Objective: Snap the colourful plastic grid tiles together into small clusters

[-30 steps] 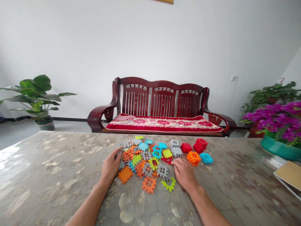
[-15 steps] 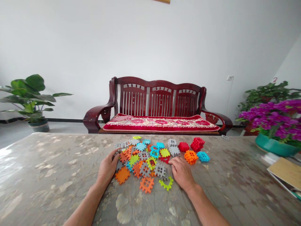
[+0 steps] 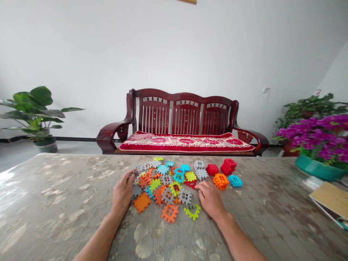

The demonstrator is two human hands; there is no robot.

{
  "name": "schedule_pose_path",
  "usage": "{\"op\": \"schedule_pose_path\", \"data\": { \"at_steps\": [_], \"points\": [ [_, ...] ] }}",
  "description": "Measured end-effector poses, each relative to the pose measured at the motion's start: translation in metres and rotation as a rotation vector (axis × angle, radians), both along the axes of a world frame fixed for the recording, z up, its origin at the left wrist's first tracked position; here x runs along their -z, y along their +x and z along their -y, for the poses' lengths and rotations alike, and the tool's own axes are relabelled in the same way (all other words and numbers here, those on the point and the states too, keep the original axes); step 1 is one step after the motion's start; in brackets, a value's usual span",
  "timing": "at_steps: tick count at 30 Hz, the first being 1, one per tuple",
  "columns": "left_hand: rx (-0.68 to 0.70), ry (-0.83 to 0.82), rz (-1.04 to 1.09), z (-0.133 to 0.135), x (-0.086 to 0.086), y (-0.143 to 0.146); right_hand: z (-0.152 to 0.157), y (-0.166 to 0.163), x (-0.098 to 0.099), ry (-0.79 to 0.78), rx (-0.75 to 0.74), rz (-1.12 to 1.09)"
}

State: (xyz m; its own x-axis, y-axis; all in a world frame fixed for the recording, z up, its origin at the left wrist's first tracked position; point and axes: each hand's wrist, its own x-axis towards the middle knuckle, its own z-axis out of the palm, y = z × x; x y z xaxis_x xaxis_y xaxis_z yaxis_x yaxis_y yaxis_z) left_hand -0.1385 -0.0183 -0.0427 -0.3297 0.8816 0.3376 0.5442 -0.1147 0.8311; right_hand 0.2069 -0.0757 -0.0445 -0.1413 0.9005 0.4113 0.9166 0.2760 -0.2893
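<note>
A pile of flat interlocking plastic tiles [image 3: 168,181] in grey, orange, blue, lime and red lies on the marbled table [image 3: 67,203]. My left hand [image 3: 122,194] rests at the pile's left edge, its fingers curled on a grey tile [image 3: 136,177]. My right hand [image 3: 210,198] lies palm down at the pile's right side, fingertips touching the red tile [image 3: 191,184] and a grey tile [image 3: 187,197]. Assembled cubes stand further right: red cubes [image 3: 227,166], an orange cube [image 3: 220,181] and a blue cube [image 3: 235,180].
A pot of purple flowers [image 3: 320,145] stands at the table's right edge, with a book [image 3: 330,199] beside it. Behind the table are a dark red wooden bench [image 3: 182,123] and a green potted plant [image 3: 35,116] on the floor at left.
The view shifted slightly at first. My left hand's fingers have curled tighter onto the grey tile at the pile's left edge. My right hand stays where it was.
</note>
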Motion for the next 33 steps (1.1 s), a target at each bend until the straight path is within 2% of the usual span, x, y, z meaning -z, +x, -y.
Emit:
{"op": "schedule_pose_path", "data": {
  "at_steps": [5, 13, 17, 19, 23, 25, 29, 33],
  "points": [
    [-0.002, 0.0, 0.01, -0.002, 0.004, -0.002, 0.001, -0.001, -0.002, -0.008, 0.002, -0.004],
    [-0.027, -0.049, -0.069, 0.001, -0.005, 0.001, 0.001, 0.0, -0.002, 0.001, 0.008, -0.001],
    [-0.026, -0.069, -0.095, 0.0, -0.005, 0.0, 0.002, -0.003, 0.0, 0.018, 0.002, -0.033],
    [-0.018, -0.077, -0.108, -0.002, -0.004, -0.001, 0.002, -0.001, -0.004, 0.056, 0.005, -0.077],
    [0.034, -0.085, -0.128, -0.003, -0.003, -0.001, -0.009, 0.025, -0.032, 0.166, 0.097, -0.097],
    [0.074, -0.077, -0.134, -0.003, -0.004, -0.001, -0.021, 0.047, -0.049, 0.156, 0.169, -0.031],
    [0.119, -0.053, -0.133, -0.002, -0.005, -0.001, -0.049, 0.088, -0.067, -0.012, 0.252, 0.197],
    [0.126, -0.066, -0.141, -0.003, -0.002, -0.002, -0.07, 0.106, -0.066, -0.129, 0.127, 0.319]
  ]
}}
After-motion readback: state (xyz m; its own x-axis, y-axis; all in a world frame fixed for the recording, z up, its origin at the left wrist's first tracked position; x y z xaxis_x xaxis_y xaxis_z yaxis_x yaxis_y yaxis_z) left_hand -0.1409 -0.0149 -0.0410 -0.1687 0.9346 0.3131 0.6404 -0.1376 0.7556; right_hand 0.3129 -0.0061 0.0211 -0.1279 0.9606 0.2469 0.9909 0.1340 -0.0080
